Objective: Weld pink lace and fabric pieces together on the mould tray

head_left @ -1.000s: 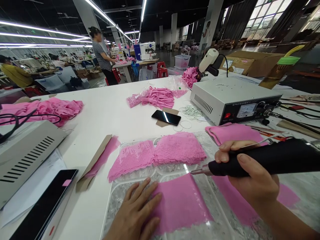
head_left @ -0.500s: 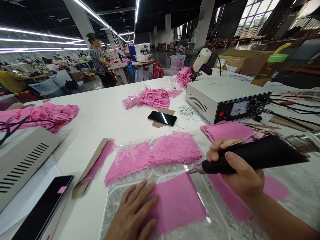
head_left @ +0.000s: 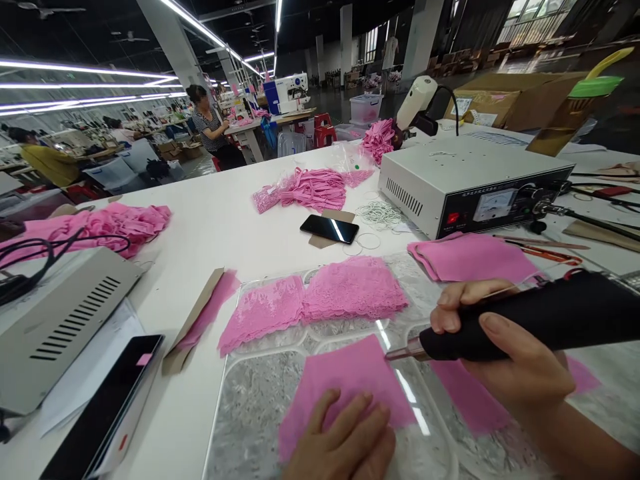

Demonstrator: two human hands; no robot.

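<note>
My left hand (head_left: 345,440) lies with its fingers spread on a pink fabric piece (head_left: 345,380), pressing it against the clear mat. In my right hand (head_left: 510,353) is a black corded hand tool (head_left: 545,317), fingers wrapped round its body. Its narrow metal tip points left and sits at the right edge of the fabric piece; whether it touches the cloth I cannot tell. Just beyond are two stacks of pink lace-edged pieces, a left stack (head_left: 265,310) and a right stack (head_left: 355,290). Another pink piece (head_left: 473,397) lies partly under my right hand.
A grey control box (head_left: 475,180) with a dial stands at the right, near folded pink fabric (head_left: 470,257) and orange-handled tweezers or scissors. A phone (head_left: 329,229) lies mid-table by pink straps (head_left: 317,189). Left are another grey box (head_left: 70,320) and a black tablet-like slab (head_left: 105,407).
My left hand has moved right and nearer on the fabric, which now lies turned under the tool. The tool's tip has shifted slightly right and down, and the view has shifted.
</note>
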